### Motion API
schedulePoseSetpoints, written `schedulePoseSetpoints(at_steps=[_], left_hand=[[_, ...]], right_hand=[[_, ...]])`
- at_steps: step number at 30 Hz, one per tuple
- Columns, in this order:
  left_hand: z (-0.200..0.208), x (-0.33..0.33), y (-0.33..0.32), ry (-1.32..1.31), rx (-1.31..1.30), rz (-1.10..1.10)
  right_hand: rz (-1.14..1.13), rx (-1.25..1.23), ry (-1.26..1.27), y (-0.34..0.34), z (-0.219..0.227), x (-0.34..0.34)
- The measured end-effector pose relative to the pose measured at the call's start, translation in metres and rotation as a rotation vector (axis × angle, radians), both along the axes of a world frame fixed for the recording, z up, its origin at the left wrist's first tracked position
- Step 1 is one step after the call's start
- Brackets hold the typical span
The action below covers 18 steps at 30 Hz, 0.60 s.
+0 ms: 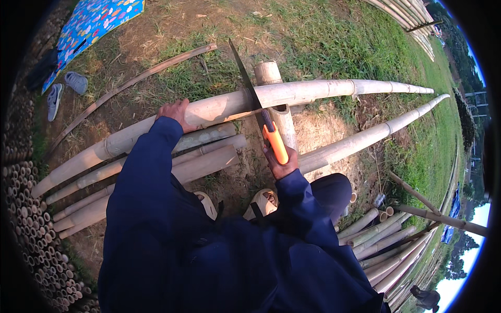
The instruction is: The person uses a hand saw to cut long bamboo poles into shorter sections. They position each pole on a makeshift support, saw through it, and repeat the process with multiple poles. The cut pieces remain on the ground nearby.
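A long bamboo pole point(313, 91) lies crosswise before me, resting on a short bamboo piece point(282, 124) set beneath it. My left hand point(175, 113) presses on the pole left of the saw, its fingers over the top. In my right hand point(282, 163) is the orange handle of a handsaw point(245, 73). Its dark blade crosses the pole just left of the short piece, with the tip pointing away from me. How deep the blade sits in the bamboo I cannot tell.
Several cut bamboo lengths point(203, 161) lie under my left arm. Another long pole point(355, 146) runs off to the right. Stacked bamboo point(39, 229) stands at the left, more poles point(386, 235) at lower right. Shoes point(76, 82) and a flowered blue mat point(99, 26) are at upper left.
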<state>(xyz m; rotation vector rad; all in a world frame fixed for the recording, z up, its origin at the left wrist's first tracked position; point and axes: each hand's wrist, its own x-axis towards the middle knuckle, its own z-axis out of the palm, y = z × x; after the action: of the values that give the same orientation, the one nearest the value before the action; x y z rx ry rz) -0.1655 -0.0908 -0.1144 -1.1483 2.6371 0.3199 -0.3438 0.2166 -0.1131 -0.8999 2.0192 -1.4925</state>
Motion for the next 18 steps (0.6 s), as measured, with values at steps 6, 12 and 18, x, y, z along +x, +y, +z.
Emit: schedulePoseSetpoints(at_steps=[6,12,18], left_hand=[[-0.019,0.021,-0.002,0.049,-0.038,0.031],[-0.017,0.003,-0.012,0.053,-0.064,0.002],[-0.022,0.016,-0.006,0.048,-0.036,0.037]], right_hand=[[0.018,0.232,-0.134,0.124,0.088,0.05],[0.019,0.114,0.015,-0.004,0.029,0.008],[0.037,0.202,-0.16,0.083,0.056,0.039]])
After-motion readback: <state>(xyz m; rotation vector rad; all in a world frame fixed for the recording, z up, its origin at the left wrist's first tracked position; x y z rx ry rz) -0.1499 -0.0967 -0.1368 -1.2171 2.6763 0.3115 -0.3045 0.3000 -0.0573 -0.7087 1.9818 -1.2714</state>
